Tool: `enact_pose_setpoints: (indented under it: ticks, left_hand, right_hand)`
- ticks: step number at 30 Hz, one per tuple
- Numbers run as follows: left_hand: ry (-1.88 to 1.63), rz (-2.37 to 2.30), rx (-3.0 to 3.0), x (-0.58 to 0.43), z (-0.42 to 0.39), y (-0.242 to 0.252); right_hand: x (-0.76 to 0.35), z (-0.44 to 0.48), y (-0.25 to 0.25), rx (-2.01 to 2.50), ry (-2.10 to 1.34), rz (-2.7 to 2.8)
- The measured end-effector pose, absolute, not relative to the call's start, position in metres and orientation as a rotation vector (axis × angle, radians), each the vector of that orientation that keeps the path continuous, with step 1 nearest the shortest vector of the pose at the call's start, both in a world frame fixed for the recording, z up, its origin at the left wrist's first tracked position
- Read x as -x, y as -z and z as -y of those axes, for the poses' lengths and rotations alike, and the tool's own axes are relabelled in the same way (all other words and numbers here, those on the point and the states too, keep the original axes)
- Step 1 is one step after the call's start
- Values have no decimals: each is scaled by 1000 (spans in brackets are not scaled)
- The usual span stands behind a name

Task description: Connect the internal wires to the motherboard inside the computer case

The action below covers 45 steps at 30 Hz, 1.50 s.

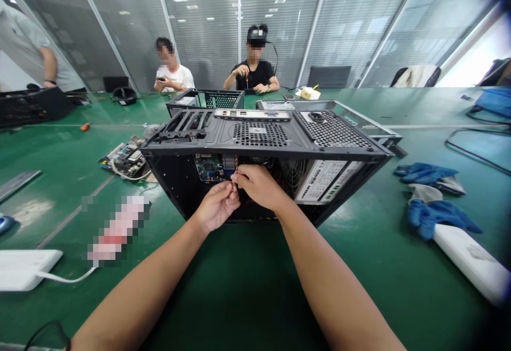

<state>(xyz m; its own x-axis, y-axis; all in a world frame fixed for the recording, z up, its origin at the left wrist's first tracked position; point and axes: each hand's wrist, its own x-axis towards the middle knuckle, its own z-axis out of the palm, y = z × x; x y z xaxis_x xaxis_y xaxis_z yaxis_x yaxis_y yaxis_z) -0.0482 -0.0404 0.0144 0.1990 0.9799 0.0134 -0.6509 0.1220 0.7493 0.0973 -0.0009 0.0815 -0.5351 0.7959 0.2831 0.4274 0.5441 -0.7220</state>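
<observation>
A black computer case [167, 172] lies on the green table with its open side toward me and its perforated back panel on top. Inside it I see a motherboard [211, 168] on the left and a power supply [322, 181] with a white label on the right. My left hand [218, 204] pinches a thin twisted cable [236, 162] at the case opening. Just above and to the right, my right hand [255, 183] grips the same cable, its fingers closed. The cable's ends are hidden by the fingers and the case interior.
Left of the case lies a loose circuit board [130, 157] with wires. A white power bank [30, 269] is cabled to a blurred-out object [117, 231]. Blue gloves [435, 212] and a white box-like object [471, 260] lie right. Another case [205, 98] stands behind; people sit across.
</observation>
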Motion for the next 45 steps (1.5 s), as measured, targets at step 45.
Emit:
enact_pose_setpoints:
  ticks: [45]
  left_hand:
    - [-1788, -1474, -1821, 43, 56, -13]
  right_hand:
    - [-91, 13, -87, 1147, -367, 2298]
